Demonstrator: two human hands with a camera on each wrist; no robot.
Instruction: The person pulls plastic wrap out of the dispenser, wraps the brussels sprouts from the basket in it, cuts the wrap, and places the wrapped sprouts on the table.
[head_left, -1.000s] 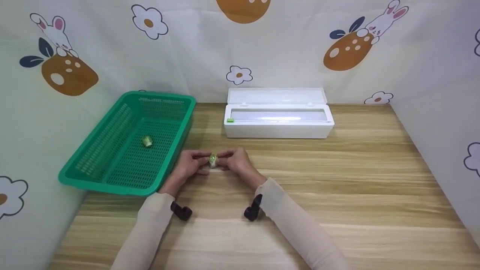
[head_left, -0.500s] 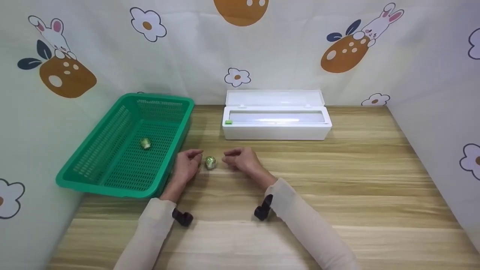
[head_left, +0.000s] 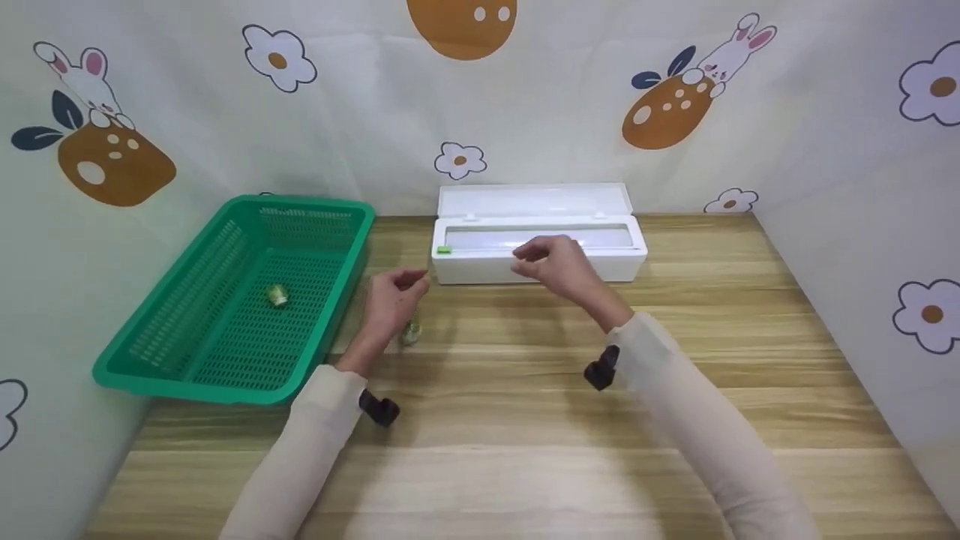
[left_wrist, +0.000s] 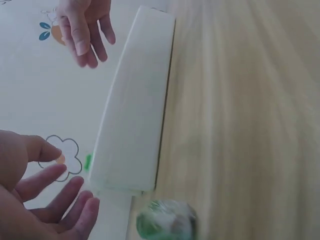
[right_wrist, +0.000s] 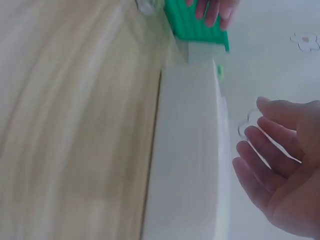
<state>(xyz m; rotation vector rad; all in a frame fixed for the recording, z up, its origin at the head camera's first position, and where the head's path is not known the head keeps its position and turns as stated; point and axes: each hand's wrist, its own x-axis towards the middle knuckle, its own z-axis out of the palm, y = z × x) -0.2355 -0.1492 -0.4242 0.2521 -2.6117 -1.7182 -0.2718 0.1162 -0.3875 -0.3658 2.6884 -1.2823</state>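
My left hand (head_left: 391, 301) hovers over the table just right of the basket, holding nothing. Its fingers are spread and loosely bent in the left wrist view. Beneath it on the table lies a small round green-and-white thing (left_wrist: 166, 221) in shiny clear wrap, partly hidden by the hand in the head view. My right hand (head_left: 564, 268), also holding nothing, is raised in front of a white cling film dispenser (head_left: 480, 271). That dispenser has its lid up, with a green slide cutter (head_left: 444, 250) at its left end. The right fingers (right_wrist: 262, 167) are relaxed and apart.
At the left stands a green plastic basket (head_left: 346, 270) with slotted sides. A similar wrapped green-and-white thing (head_left: 277, 295) lies inside it. Behind the wooden table (head_left: 525, 420) hangs a patterned cloth (head_left: 360, 105), with more of it at both sides.
Both hands have let go of the small wrapped thing, leaving it on the table. They have parted and moved forward, the right hand further to the right, up to the dispenser.
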